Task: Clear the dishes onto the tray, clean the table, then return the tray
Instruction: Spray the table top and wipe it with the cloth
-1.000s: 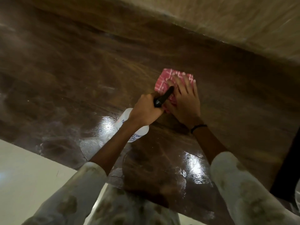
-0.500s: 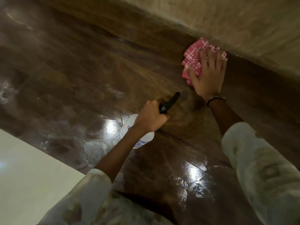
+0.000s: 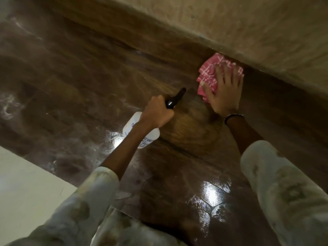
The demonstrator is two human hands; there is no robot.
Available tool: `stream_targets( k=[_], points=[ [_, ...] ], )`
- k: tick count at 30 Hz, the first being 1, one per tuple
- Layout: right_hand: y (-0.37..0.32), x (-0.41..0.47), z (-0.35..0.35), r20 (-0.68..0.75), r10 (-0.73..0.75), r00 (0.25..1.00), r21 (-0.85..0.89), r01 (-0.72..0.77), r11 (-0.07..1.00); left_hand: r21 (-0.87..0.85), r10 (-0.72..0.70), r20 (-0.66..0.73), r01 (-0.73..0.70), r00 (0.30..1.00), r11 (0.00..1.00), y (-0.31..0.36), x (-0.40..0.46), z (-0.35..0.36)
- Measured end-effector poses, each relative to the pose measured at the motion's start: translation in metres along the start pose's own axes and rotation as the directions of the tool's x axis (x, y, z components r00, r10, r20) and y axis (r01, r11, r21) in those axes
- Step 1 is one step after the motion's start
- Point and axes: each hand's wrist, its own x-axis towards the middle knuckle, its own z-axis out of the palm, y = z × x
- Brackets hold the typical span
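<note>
Your right hand [image 3: 224, 94] presses flat on the soft, limp red cloth [image 3: 211, 75] at the worktop's [image 3: 71, 86] far edge; your left hand [image 3: 156, 112] grips the light spray bottle [image 3: 140, 132] by its neck.

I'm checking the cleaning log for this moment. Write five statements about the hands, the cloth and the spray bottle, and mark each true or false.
1. The right hand presses flat on the pink checked cloth. True.
2. The cloth lies at the near table edge, by the person's body. False: it is at the far edge, against the wall.
3. The left hand grips the spray bottle. True.
4. The bottle stands alone on the table. False: the left hand holds it, tilted.
5. Plates and cups crowd the table. False: no dishes are in view.
</note>
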Motion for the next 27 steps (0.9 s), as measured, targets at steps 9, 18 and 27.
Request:
stream_targets(
  k=[9,18,27],
  points=[
    [-0.004,-0.027,0.003,0.007,-0.086,0.996,-0.014,0.086,0.996,0.010,-0.034,0.010,0.034,0.999,0.999,0.001,0.022,-0.021],
    [-0.063,0.050,0.008,-0.069,0.165,0.984,0.025,-0.164,0.986,0.014,-0.070,0.021,0.070,0.997,0.997,-0.014,0.038,-0.063],
    [-0.097,-0.006,0.020,0.064,-0.232,0.971,-0.054,0.236,0.970,0.006,-0.054,0.012,0.054,0.998,0.999,-0.033,0.042,-0.110]
  ],
)
